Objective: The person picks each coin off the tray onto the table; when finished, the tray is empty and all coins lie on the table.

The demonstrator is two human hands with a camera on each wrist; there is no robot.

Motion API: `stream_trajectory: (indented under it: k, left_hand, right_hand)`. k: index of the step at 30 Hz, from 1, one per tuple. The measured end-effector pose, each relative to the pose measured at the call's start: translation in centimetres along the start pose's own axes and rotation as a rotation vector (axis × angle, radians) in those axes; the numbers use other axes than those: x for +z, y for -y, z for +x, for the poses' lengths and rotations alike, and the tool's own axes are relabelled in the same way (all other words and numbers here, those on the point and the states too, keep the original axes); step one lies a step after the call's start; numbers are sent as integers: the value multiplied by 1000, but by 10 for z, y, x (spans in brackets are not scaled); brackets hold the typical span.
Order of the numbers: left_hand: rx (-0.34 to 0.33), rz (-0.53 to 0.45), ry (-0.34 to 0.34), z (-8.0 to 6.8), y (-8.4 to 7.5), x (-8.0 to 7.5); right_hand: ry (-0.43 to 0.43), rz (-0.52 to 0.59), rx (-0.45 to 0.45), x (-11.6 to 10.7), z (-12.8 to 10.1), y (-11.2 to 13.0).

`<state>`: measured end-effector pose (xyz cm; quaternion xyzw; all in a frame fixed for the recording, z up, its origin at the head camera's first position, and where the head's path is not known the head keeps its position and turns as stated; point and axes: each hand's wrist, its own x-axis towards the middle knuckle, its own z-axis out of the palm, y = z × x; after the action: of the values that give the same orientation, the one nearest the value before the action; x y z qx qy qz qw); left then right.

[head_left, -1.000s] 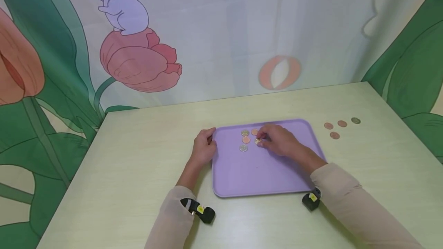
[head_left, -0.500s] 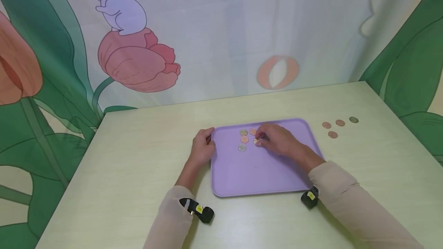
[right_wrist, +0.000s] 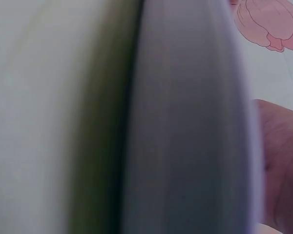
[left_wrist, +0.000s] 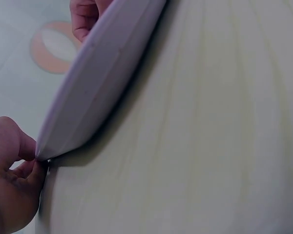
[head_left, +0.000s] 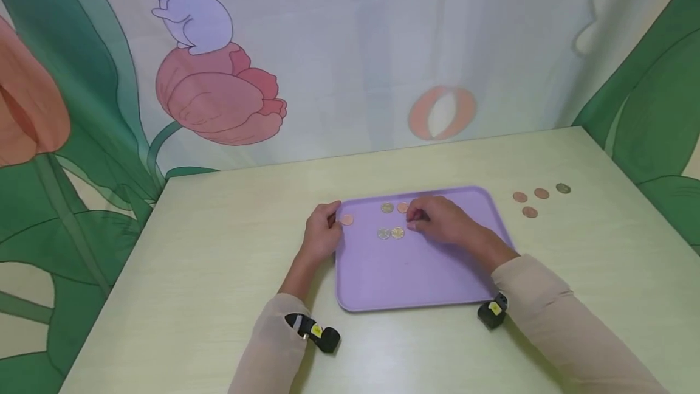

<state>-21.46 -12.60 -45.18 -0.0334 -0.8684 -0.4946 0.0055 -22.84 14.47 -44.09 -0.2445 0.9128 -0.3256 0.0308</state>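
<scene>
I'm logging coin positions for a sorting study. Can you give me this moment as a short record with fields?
surface: pale green table
tray: purple tray, flat on the table
coins on tray: five, far half; copper coin near the left rim
coins off tray: four, on the table to the right
left hand: grips the tray's far-left corner
right hand: rests on the tray, fingers curled beside the coins

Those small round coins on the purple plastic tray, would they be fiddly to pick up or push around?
Probably fiddly: the small round coins lie flat on the smooth purple plastic tray, leaving little edge to grip. Pushed, they would likely slide rather than roll. The left hand grips the tray's edge, perhaps to steady it.
</scene>
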Motion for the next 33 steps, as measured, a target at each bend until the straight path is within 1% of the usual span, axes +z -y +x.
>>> stream_trajectory:
  k: [4, 7, 10, 16, 24, 28, 33]
  left_hand:
    - [-6, -15, -2, 1, -3, 0]
    - [-11, -26, 2, 0, -4, 0]
    - [-13, -26, 0, -1, -5, -1]
    - [-4, -4, -7, -1, -4, -1]
    - [-49, -36, 17, 0, -2, 1]
    - [-44, -43, 13, 0, -3, 1]
    - [-49, -51, 19, 0, -3, 1]
  right_hand:
    - [26, 83, -38, -2, -3, 5]
    - [59, 96, -49, -1, -5, 10]
    - [74, 37, -67, 2, -3, 13]
    - [56, -49, -99, 6, 2, 18]
    - [117, -61, -50, 5, 3, 21]
    - [122, -70, -85, 4, 3, 22]
    - [122, -36, -148, 3, 3, 21]
